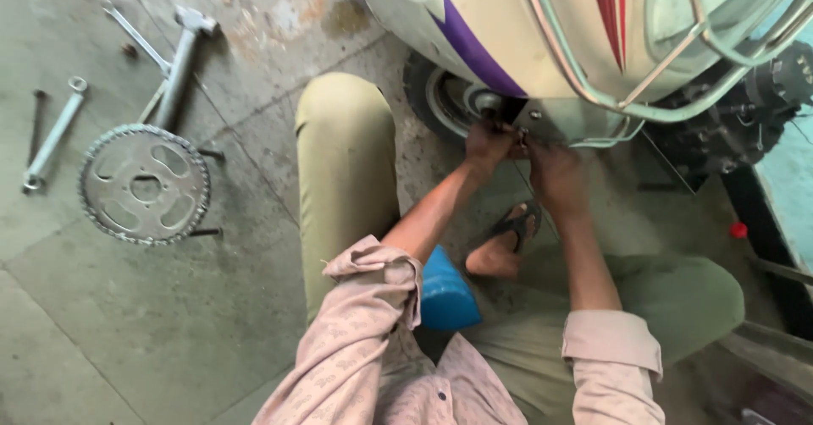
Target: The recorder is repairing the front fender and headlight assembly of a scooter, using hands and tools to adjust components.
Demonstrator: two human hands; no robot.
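A cream scooter (508,19) with purple and red stripes and a chrome guard rail stands at the top right. Both my hands reach under its lower edge, beside the wheel hub (474,103). My left hand (489,143) has its fingers curled at a small part on the metal plate (563,120) under the body. My right hand (555,171) is pressed against the same spot from the right. What the fingers pinch is too small to see. I squat on a blue stool (446,289) with my sandalled foot (504,243) under my arms.
On the concrete floor at left lie a large chain sprocket (144,185), a ring spanner (52,135), a socket wrench handle (180,61), another long spanner (131,34) and small bolts. A dark engine part (737,120) and a red knob (739,229) sit at right.
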